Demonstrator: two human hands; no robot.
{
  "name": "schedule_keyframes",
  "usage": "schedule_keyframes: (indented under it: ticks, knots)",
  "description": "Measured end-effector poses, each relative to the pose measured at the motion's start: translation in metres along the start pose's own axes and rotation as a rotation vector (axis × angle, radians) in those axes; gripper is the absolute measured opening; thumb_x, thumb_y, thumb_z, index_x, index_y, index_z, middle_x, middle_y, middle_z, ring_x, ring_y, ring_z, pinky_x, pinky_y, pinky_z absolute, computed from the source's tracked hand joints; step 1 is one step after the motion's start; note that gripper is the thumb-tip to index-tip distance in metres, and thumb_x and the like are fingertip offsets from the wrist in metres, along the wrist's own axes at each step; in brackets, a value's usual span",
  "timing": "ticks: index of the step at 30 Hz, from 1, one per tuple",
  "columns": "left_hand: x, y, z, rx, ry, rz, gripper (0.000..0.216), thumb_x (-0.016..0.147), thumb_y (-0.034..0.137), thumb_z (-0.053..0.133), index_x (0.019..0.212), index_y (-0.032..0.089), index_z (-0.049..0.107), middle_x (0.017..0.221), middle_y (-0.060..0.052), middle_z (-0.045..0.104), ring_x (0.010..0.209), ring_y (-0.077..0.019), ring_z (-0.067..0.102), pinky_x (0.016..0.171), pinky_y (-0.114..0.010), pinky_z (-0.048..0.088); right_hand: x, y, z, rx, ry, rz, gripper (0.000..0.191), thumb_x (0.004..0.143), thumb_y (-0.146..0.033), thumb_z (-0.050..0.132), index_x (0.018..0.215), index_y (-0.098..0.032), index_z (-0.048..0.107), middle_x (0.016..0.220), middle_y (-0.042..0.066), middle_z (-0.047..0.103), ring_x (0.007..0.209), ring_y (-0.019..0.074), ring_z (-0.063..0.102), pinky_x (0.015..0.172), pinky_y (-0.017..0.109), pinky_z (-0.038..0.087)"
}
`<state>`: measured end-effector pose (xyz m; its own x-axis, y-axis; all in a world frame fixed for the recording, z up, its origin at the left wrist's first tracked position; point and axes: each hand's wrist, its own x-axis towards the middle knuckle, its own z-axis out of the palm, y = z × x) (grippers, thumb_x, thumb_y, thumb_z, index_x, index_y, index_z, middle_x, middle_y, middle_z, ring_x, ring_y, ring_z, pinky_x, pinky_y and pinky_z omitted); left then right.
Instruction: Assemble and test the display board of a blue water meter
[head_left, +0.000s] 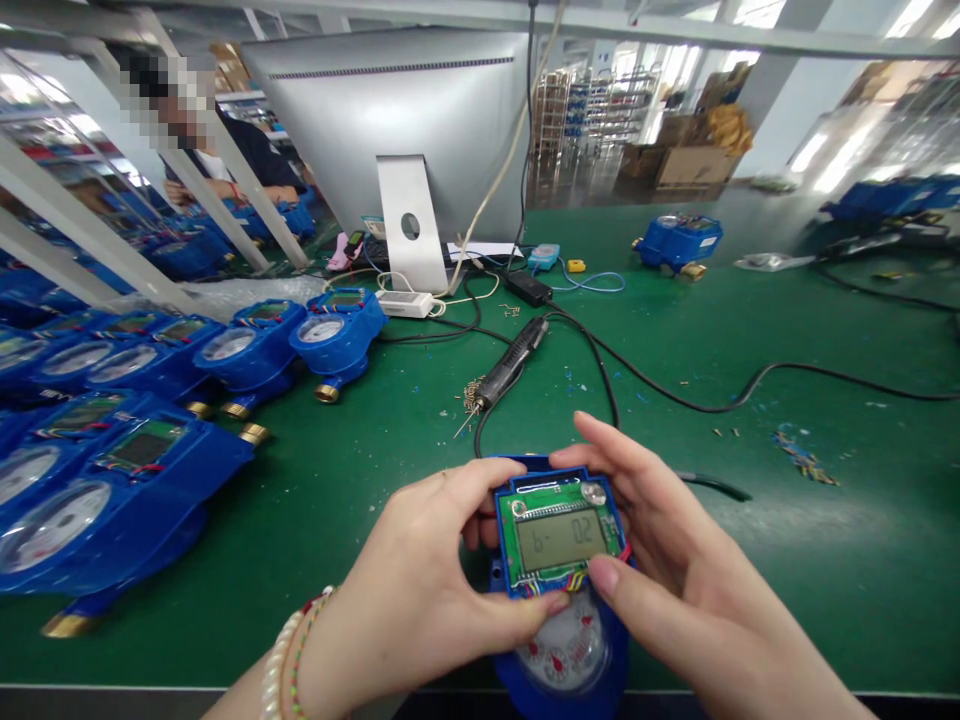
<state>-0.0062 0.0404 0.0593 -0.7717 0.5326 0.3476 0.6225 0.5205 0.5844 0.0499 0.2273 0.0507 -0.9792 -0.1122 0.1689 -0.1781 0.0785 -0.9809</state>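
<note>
A blue water meter (pixel 564 640) sits at the near edge of the green bench, its top open on a green circuit board with an LCD (pixel 561 538) that reads "b- 02". My left hand (pixel 420 600) grips the meter's left side, thumb pressed on the board's lower edge. My right hand (pixel 675 570) holds the right side, thumb on the board's lower right corner and fingers curled over the top. A round dial shows below the board.
Rows of blue meters (pixel 150 400) fill the left of the green mat (pixel 750 520). An electric screwdriver (pixel 510 365) with a black cable lies just beyond my hands, screws scattered near it. A monitor back (pixel 405 120) stands behind; another person sits far left.
</note>
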Motion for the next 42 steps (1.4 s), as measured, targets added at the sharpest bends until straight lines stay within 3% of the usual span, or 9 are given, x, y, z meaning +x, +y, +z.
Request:
schedule_keyframes:
  ticks: [3,6,10,12,15,18,26,38,42]
  knots:
    - [0.002,-0.003,-0.004,-0.045,-0.097,-0.038,0.059,0.063,0.038,0.076,0.115,0.029,0.051,0.096,0.008,0.065,0.074,-0.0065,0.059,0.064,-0.013,0.049,0.007,-0.005,-0.003,-0.253,0.072,-0.032,0.063,0.088,-0.024,0.076,0.141,-0.018,0.043,0.117,0.011,0.043,0.107,0.0328,0.044,0.089,0.034,0.05]
    - [0.004,-0.005,-0.009,-0.068,-0.195,-0.048,0.06,0.066,0.041,0.075,0.119,0.035,0.048,0.098,0.01,0.063,0.073,-0.0073,0.059,0.063,-0.015,0.049,0.014,-0.009,-0.005,-0.398,0.02,-0.104,0.058,0.088,-0.026,0.08,0.136,-0.017,0.049,0.112,0.011,0.046,0.103,0.0328,0.047,0.088,0.034,0.051]
    - [0.007,-0.004,-0.014,-0.122,-0.225,-0.051,0.059,0.064,0.038,0.076,0.116,0.032,0.05,0.095,0.01,0.063,0.069,-0.007,0.057,0.06,-0.014,0.048,0.024,-0.018,-0.013,-0.548,-0.068,-0.177,0.048,0.089,-0.023,0.081,0.129,-0.015,0.055,0.107,0.011,0.049,0.098,0.0318,0.05,0.083,0.032,0.053]
    - [0.009,-0.003,-0.015,-0.165,-0.242,-0.072,0.057,0.064,0.035,0.077,0.115,0.031,0.052,0.092,0.01,0.062,0.069,-0.0063,0.055,0.061,-0.013,0.048,0.03,-0.024,-0.019,-0.61,-0.153,-0.22,0.045,0.084,-0.012,0.084,0.122,-0.015,0.059,0.105,0.008,0.051,0.095,0.0294,0.052,0.081,0.028,0.052]
    - [0.01,-0.003,-0.015,-0.19,-0.268,-0.084,0.055,0.065,0.034,0.076,0.115,0.031,0.053,0.092,0.01,0.062,0.07,-0.0072,0.054,0.061,-0.013,0.047,0.039,-0.031,-0.025,-0.675,-0.292,-0.29,0.059,0.065,0.015,0.089,0.109,-0.014,0.062,0.1,0.0,0.053,0.09,0.0215,0.053,0.079,0.019,0.046]
    - [0.01,-0.004,-0.016,-0.182,-0.286,-0.1,0.055,0.065,0.037,0.076,0.115,0.03,0.054,0.09,0.008,0.062,0.068,-0.0088,0.053,0.058,-0.016,0.046,0.045,-0.032,-0.027,-0.684,-0.328,-0.312,0.071,0.054,0.025,0.091,0.106,-0.012,0.062,0.099,-0.004,0.052,0.089,0.0171,0.053,0.079,0.017,0.041]
    - [0.017,0.001,-0.023,-0.2,-0.399,-0.198,0.062,0.064,0.044,0.075,0.118,0.019,0.056,0.085,0.001,0.061,0.07,-0.0119,0.052,0.059,-0.018,0.044,0.044,-0.027,-0.03,-0.656,-0.348,-0.356,0.072,0.053,0.021,0.096,0.108,-0.009,0.061,0.099,-0.003,0.052,0.089,0.0159,0.052,0.08,0.015,0.038]
    - [0.016,-0.004,-0.02,-0.264,-0.414,-0.267,0.072,0.06,0.051,0.076,0.122,0.022,0.053,0.101,-0.001,0.062,0.084,-0.0165,0.056,0.063,-0.021,0.047,0.045,-0.024,-0.03,-0.628,-0.361,-0.362,0.073,0.053,0.022,0.096,0.109,-0.009,0.061,0.099,-0.002,0.051,0.09,0.0156,0.052,0.081,0.014,0.037]
    - [0.016,-0.002,-0.019,-0.271,-0.432,-0.287,0.071,0.06,0.048,0.078,0.121,0.02,0.054,0.089,0.0,0.062,0.074,-0.0133,0.054,0.06,-0.02,0.046,0.043,-0.024,-0.032,-0.617,-0.377,-0.344,0.073,0.055,0.022,0.096,0.111,-0.009,0.061,0.1,-0.003,0.052,0.091,0.0151,0.051,0.08,0.013,0.037]
